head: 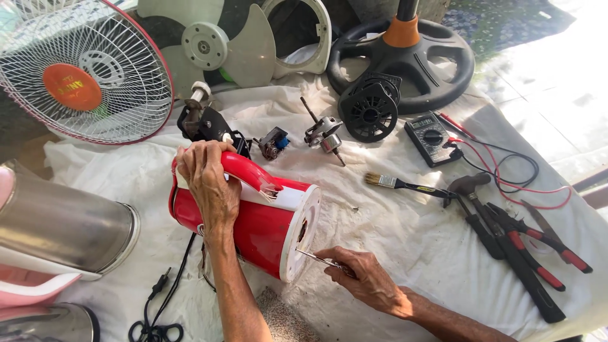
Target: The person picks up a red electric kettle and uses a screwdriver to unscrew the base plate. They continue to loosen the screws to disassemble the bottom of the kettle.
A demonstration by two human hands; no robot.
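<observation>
A red and white electric kettle (pixel 259 225) lies on its side on a white cloth (pixel 392 234), its white base facing right. My left hand (pixel 206 180) grips the top of it by the red handle. My right hand (pixel 361 275) holds a thin metal screwdriver (pixel 311 256) whose tip touches the lower edge of the white base.
A fan guard (pixel 82 69), fan blade (pixel 209 47) and black fan base (pixel 411 57) lie at the back. Motor parts (pixel 323 133), a multimeter (pixel 432 138), a brush (pixel 399 184) and pliers (pixel 525 244) lie to the right. A steel pot (pixel 63 228) and black cord (pixel 161 304) sit left.
</observation>
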